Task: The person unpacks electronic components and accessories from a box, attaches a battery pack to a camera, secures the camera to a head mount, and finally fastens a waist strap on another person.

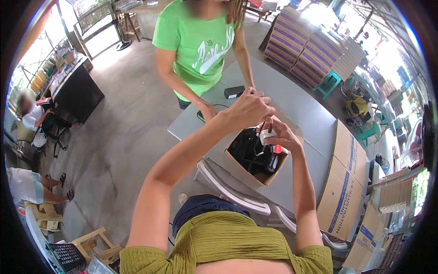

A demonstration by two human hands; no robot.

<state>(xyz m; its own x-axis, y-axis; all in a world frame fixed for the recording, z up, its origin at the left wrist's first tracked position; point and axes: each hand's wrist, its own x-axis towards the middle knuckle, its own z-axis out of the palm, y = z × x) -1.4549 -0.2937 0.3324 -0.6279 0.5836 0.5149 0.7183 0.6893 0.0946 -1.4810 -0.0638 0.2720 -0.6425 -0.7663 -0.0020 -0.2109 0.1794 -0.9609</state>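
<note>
Above an open cardboard box (253, 179), my right hand (286, 135) is closed around a small white block (267, 136) that looks like a power adapter. A short black cable (270, 128) rises from the block toward my left hand (252, 108). The fingers of that hand are bent and pinched together at the cable's upper part, which they partly hide. Inside the box lie black cables and dark devices (248, 148), and a round red piece (277, 149) shows near its right side. I cannot make out each item in there.
A person in a green shirt (196, 50) stands across the grey table (310, 137), hands by a black box (234, 92) and a green-edged device (200, 116). Flat cartons (342, 187) cover the table's right end. A white chair (232, 189) stands between me and the table.
</note>
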